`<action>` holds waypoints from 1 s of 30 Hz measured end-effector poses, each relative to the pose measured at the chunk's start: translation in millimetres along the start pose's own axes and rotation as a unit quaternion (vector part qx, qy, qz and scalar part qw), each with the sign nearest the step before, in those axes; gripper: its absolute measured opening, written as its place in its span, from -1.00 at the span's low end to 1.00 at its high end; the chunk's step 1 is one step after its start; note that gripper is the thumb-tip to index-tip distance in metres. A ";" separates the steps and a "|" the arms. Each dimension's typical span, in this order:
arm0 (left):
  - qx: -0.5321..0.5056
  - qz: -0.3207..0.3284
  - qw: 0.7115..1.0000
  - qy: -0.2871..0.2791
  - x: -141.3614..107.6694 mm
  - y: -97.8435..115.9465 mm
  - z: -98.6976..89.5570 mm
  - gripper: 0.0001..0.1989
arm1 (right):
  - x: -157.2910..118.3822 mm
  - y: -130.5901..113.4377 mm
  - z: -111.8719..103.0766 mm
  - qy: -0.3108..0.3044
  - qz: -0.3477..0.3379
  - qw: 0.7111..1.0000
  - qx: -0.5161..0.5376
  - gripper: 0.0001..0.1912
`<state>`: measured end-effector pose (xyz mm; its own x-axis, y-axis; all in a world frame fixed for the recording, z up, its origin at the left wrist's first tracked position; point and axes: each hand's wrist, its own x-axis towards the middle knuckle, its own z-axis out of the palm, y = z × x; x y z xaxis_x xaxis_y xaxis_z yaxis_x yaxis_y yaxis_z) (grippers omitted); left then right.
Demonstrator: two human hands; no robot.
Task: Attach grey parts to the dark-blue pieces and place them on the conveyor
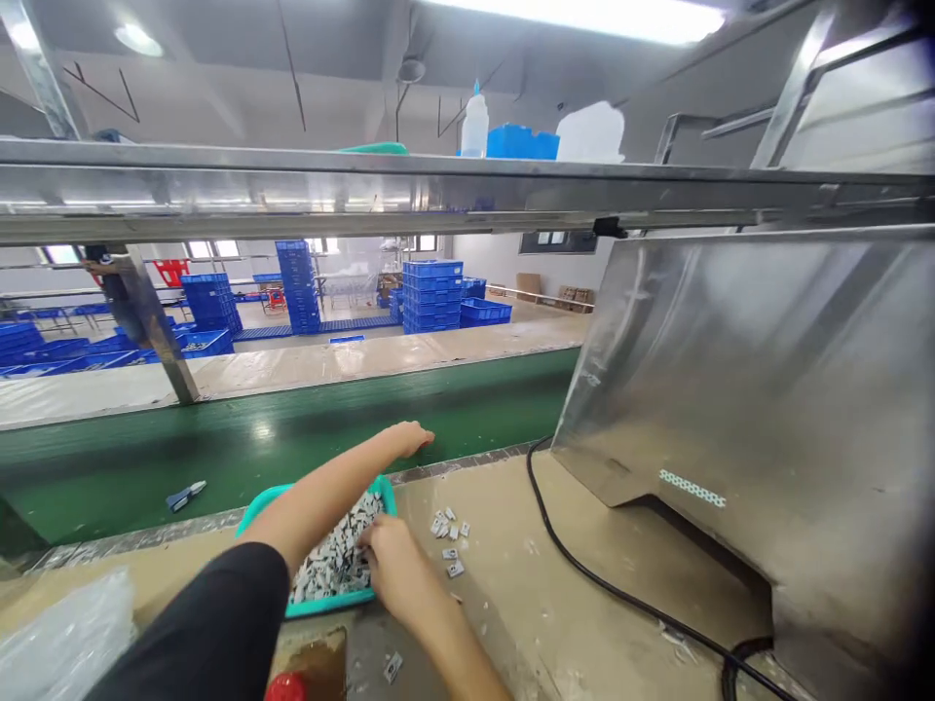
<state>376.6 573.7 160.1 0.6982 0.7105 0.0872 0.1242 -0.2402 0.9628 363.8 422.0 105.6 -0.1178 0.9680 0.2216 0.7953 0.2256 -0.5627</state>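
Observation:
My left hand [413, 439] is stretched out over the near edge of the green conveyor belt [482, 404]; its fingers are too small and blurred to show whether they hold anything. My right hand [387, 557] is at the right side of a teal basket [328, 606], its fingertips over the small grey-white parts [337, 557] heaped inside. Those fingertips are bent down toward the parts, and what is between them is hidden. Beside the basket, several small parts [451, 555] lie loose on the tan table. Another loose part [392, 667] is nearer me.
A blue-and-grey tool [186, 496] lies on the belt. A metal panel [745, 389] stands at the right, with a black cable [584, 574] before it. Plastic bag [69, 633] and red object [286, 687] are near. A metal shelf [365, 195] crosses overhead.

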 end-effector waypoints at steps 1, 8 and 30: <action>0.002 0.002 1.000 -0.004 -9.8 6.2 -7.7 -0.89 | 0.8 -1.4 -2.3 0.008 -0.005 1.000 0.016 -0.70; -0.054 0.022 0.998 -0.007 -148.8 50.9 -54.4 -0.75 | 7.5 -6.2 -15.7 0.042 0.004 0.991 0.124 -0.77; -0.307 -0.101 0.937 0.131 -279.3 1.5 -107.1 -0.84 | -48.1 -5.7 -4.5 0.126 0.202 0.936 0.258 -0.66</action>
<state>106.3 445.7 164.6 0.4973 0.8578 -0.1303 -0.2501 0.2855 0.9252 367.6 373.7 101.6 0.3261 0.9440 0.0507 0.3432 -0.0682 -0.9368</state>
